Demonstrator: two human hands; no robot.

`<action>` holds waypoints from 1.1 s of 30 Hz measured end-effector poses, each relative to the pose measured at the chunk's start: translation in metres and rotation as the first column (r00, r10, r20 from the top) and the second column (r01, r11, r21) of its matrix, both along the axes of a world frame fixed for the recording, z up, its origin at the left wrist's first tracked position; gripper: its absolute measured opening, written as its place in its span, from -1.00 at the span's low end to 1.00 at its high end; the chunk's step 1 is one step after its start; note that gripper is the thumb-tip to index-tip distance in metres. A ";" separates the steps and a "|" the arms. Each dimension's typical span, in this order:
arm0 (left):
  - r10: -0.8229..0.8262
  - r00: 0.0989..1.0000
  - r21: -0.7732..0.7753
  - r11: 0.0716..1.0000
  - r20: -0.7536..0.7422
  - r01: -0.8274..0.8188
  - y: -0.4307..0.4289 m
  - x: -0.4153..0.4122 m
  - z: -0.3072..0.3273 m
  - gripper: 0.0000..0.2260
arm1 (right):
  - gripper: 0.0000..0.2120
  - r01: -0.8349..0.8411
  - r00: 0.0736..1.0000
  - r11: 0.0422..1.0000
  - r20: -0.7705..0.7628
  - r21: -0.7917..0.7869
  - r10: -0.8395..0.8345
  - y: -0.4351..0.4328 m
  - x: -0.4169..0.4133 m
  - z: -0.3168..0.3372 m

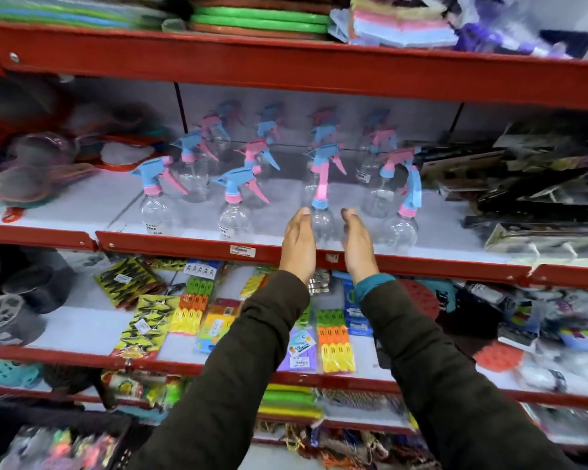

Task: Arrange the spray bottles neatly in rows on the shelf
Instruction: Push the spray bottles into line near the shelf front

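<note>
Your fingers are straight and held together, palms facing each other, with the clear body of one front-row spray bottle standing between them. Your left hand sits just beside the bottle's left flank and your right hand just beside its right; the blur and the clear plastic make it impossible to tell whether either palm is actually pressing the bottle. Neither hand is curled around it, so this reads as a flat-handed bracket, not a grasp.

The step in hand looks like squaring this bottle into the front row near the red shelf lip. Its blue-and-pink trigger head rises above your fingertips, and it appears to point a different way from the heads of the two bottles to its left.

The remaining bottles stand in rough files running back towards the rear panel, with the far-right front bottle close beside your right hand. The rows are mostly formed, so the task seems well along.

Next, you probably need a light, even nudge from both palms to line the base up with its neighbours. Keep the push low on the body: these bottles look empty, so they likely tip easily, and a knock could topple the one behind.
</note>
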State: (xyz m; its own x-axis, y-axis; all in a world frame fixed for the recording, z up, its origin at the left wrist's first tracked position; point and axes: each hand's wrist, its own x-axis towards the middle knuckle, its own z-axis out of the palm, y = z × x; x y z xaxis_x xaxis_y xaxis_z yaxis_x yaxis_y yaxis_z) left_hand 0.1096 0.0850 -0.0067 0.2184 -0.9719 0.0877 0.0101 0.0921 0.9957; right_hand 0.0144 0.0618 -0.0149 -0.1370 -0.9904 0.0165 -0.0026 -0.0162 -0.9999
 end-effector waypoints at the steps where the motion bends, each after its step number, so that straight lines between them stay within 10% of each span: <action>1: -0.001 1.000 0.022 1.000 -0.005 0.001 -0.003 -0.002 0.002 -0.53 | -0.46 -0.034 0.999 0.999 0.007 0.041 0.034 -0.004 0.001 0.001; 9: -0.062 0.998 0.079 0.995 -0.010 0.063 -0.018 0.007 0.012 -0.51 | -0.24 -0.038 0.999 0.998 -0.001 0.053 0.038 0.017 0.006 -0.003; 33: -0.063 0.996 0.059 0.997 0.062 0.059 -0.021 0.017 -0.001 -0.54 | -0.62 0.013 1.000 1.000 -0.002 0.016 -0.013 0.013 0.016 0.005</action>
